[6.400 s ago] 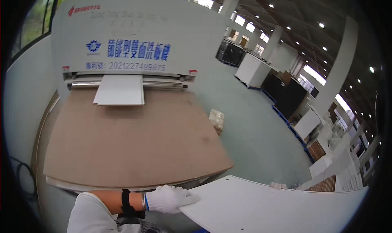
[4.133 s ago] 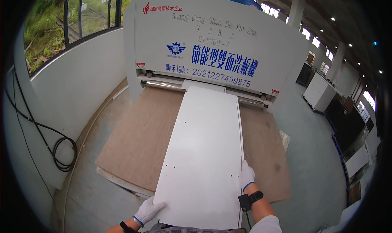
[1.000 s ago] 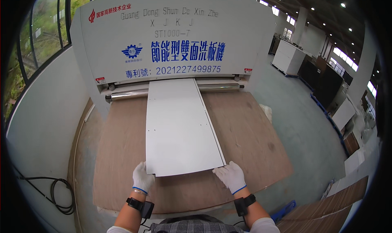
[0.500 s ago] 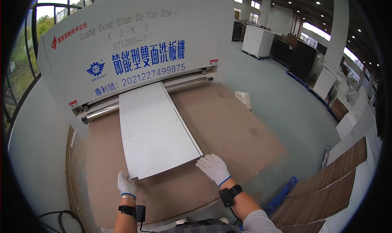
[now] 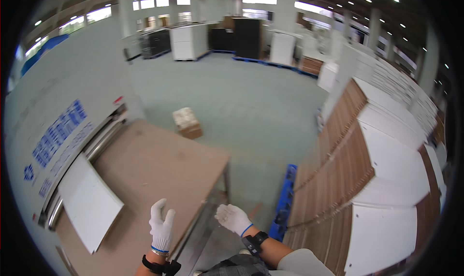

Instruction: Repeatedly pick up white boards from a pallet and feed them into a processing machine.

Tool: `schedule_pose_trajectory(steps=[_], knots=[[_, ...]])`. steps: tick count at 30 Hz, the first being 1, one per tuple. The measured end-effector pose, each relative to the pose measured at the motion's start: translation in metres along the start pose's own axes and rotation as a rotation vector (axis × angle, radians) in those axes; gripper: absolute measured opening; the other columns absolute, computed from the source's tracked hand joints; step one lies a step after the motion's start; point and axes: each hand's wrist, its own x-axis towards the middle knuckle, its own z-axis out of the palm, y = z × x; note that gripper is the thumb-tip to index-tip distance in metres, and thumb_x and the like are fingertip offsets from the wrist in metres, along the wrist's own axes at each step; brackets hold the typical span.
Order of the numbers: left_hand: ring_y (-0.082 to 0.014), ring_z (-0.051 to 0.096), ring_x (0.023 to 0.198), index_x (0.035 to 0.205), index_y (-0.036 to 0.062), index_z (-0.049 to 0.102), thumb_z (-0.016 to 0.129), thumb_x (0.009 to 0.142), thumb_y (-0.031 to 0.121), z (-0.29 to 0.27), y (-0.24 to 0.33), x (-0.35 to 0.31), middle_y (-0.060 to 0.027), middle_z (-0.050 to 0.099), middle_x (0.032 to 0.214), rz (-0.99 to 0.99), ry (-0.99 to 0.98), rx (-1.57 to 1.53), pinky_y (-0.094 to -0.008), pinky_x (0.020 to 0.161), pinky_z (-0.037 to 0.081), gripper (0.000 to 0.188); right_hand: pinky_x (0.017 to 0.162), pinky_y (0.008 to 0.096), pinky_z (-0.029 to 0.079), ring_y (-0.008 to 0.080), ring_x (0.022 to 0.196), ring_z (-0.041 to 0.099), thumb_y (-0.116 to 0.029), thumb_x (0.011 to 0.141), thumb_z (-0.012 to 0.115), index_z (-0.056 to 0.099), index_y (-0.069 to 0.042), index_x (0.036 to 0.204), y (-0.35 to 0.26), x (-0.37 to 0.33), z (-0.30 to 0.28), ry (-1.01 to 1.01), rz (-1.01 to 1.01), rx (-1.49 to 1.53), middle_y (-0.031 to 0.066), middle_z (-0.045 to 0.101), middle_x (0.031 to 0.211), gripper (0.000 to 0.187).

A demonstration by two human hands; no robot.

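The white panel point(image 5: 91, 204) lies at the left of your view on the brown tabletop point(image 5: 159, 165), its far end across the chrome roller point(image 5: 105, 139) at the mouth of the pale machine point(image 5: 58, 97), its near end out over the board. Your left hand point(image 5: 162, 226), in a white knit glove with a blue cuff edge, stands over the table's near edge, thumb and fingers spread well apart around bare air, clear of the panel. Your right hand point(image 5: 234, 220), gloved the same way, is just beyond that edge, fingers bunched and curled inward; you can't tell from here whether they close fully. The panel is flat, smooth and straight-edged, the tabletop matt and wood-brown, the roller round and glossy. To your right, stacked boards point(image 5: 333, 165) show ribbed brown edges and smooth white faces, beside a blue pallet point(image 5: 284, 198); past the table, a wrapped block point(image 5: 186, 122) sits on the grey-green floor point(image 5: 246, 102). Half a second ago both your hands were at the panel's near end; now they are away from it, and your view has swung right toward the stacks.
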Motion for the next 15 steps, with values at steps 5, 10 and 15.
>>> schedule_pose_trajectory(steps=[5,10,15], knots=[[-0.0334,0.054,0.112,0.115,0.0042,0.056,0.07,0.077,0.021,0.174,0.091,0.01,-0.0177,0.058,0.117,0.521,-0.615,0.172,-0.0378,0.095,0.045,0.044,0.098,0.0466,0.043,0.0294,0.111,0.054,-0.026,0.094,0.048,0.051,0.0,0.12,-0.058,-0.058,-0.052,0.135,-0.159,0.11,0.0146,0.056,0.119,0.037],[-0.035,0.049,0.118,0.12,0.0081,0.054,0.072,0.075,0.032,0.336,0.187,-0.041,-0.0157,0.056,0.12,1.07,-0.919,0.091,-0.0414,0.098,0.043,0.055,0.095,0.048,0.046,0.029,0.105,0.057,-0.022,0.095,0.045,0.054,0.0,0.115,-0.086,-0.116,-0.12,0.176,-0.318,0.314,0.013,0.059,0.113,0.031],[-0.0349,0.049,0.111,0.114,0.0059,0.055,0.067,0.076,0.043,0.443,0.281,-0.141,-0.0141,0.056,0.111,1.34,-1.093,0.09,-0.0452,0.104,0.033,0.055,0.097,0.0498,0.044,0.0301,0.106,0.056,-0.021,0.095,0.044,0.054,0.0,0.116,-0.086,-0.161,-0.149,0.236,-0.479,0.423,0.0138,0.058,0.115,0.032]])
